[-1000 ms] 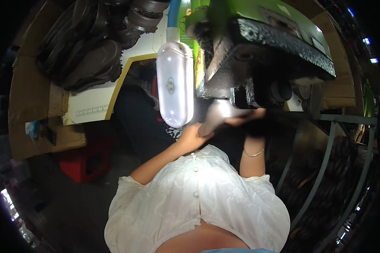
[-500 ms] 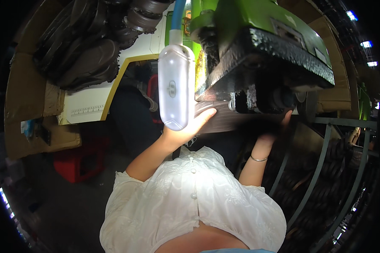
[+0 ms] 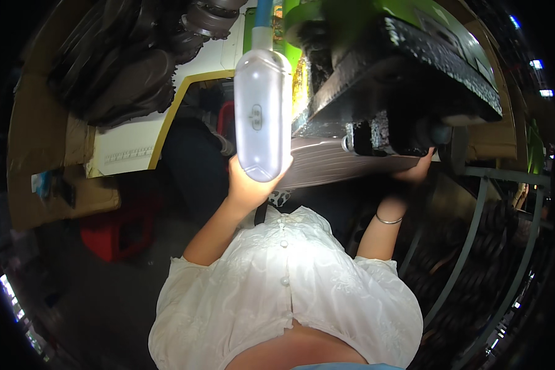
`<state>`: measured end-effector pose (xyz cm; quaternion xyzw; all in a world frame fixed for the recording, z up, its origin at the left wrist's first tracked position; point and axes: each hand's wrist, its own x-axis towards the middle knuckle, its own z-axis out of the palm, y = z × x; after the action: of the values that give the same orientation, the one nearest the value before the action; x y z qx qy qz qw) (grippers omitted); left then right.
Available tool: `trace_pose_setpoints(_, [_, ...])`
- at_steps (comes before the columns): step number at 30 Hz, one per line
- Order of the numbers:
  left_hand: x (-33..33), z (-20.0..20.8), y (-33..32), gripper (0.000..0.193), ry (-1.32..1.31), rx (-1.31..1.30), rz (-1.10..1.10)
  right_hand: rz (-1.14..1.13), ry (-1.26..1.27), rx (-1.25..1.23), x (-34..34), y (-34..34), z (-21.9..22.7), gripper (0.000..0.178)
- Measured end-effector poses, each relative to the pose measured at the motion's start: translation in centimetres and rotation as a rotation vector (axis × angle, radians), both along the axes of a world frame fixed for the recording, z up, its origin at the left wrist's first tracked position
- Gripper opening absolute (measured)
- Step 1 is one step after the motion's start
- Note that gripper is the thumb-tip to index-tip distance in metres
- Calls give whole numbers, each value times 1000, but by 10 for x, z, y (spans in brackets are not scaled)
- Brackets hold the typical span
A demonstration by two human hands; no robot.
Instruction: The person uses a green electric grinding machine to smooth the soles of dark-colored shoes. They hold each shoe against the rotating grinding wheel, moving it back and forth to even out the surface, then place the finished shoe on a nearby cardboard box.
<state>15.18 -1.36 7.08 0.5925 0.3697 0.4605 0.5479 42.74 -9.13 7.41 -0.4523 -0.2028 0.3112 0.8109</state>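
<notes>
Left hand grips the ribbed panel's near end; right hand now clasps its far end under the black machine; both fingers closed.

Dim workshop floor with a red stool and cardboard.

Lamp hangs at centre, directly before the person. Left hand sits under the lamp's lower end, touching it. Ribbed strip runs rightward from the left hand, beneath the machine block. Right hand is at the strip's far end, under the block. Stacked parts lie upper left, above the cardboard. Crate stands on the floor at left, below the cardboard. Curved metal frame stands at right.
</notes>
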Motion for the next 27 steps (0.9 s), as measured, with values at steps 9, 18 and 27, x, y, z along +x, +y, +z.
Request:
trace_pose_setpoints(9, [-9, -4, -7, 14, 16, -201, -228, 249, 160, 221, 7, -26, -24, 57])
trace_pose_setpoints(18, [-1, -95, -17, 17, 280, 135, 32, 148, -325, 253, -59, -11, 11, 57])
trace_pose_setpoints(27, [5, -40, -4, 38, -254, -194, -385, 449, -484, 25, -82, 5, 3, 45])
